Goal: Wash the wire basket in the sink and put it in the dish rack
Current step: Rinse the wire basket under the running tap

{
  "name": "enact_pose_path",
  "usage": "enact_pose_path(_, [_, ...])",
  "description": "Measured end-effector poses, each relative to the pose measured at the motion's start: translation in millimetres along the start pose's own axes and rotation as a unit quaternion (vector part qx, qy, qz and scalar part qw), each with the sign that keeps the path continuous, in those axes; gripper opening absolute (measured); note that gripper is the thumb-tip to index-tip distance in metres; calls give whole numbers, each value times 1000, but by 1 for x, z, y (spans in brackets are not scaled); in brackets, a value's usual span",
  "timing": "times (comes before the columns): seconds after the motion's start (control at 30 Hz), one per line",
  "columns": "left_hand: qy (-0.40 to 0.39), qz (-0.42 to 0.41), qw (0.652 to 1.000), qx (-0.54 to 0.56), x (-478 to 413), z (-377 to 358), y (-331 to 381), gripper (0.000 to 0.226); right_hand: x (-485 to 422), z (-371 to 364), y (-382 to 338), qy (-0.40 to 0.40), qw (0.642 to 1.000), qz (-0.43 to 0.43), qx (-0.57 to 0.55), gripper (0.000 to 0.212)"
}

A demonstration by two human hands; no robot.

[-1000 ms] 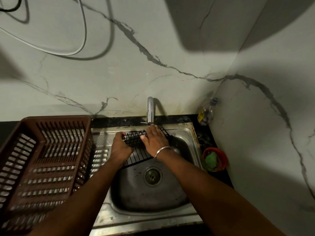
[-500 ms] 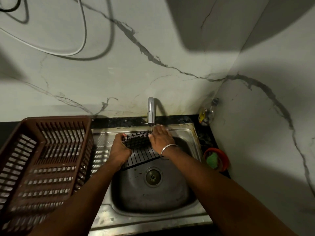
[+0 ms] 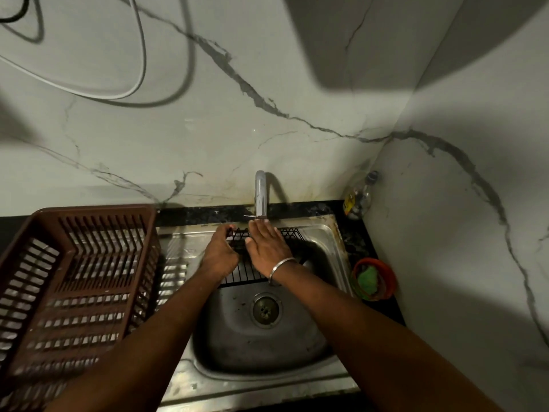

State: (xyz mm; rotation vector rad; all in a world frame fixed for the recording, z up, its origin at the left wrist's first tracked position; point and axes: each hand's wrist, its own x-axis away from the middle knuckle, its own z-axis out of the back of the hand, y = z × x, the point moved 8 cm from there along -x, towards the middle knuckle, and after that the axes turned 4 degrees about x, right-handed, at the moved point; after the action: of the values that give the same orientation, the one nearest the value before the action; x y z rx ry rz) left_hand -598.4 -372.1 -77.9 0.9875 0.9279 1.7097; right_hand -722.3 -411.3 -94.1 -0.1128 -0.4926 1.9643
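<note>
Wire basket [image 3: 289, 234] sits tilted over the sink [image 3: 332, 233], right under the tap [image 3: 260, 193]. Left hand [image 3: 221, 257] clamps its left edge. Right hand [image 3: 267, 248] lies flat, fingers extended, on the mesh. Dish rack [image 3: 74, 281] sits left of the sink.

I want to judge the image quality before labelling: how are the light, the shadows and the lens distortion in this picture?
Head view: dim light; a big dark shadow covers the wall top right; the tap throws a shadow behind it. The wide lens bends the dish rack outward. Both hands, left hand and right hand, on the wire basket look fairly sharp.
</note>
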Motion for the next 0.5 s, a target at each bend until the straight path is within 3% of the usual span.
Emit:
enact_pose_path(0.1, [-6, -22, 1000, -14, -1, -6, 7, 61, -1, 3, 2, 14, 998, -38, -39, 63])
enact_pose_path(0.2, [-20, -30, 999, -16, -4, -13, 8, 58, 6, 6, -6, 17, 997, 9, -77, 58])
enact_pose_path(0.37, [-31, -39, 999, -4, -2, -19, 17, 51, 7, 4, 3, 37, 991, -44, -118, 59])
enact_pose_path(0.5, [-47, -37, 998, -13, -7, -21, 21, 66, 8, 9, 9, 38, 986, -44, -157, 54])
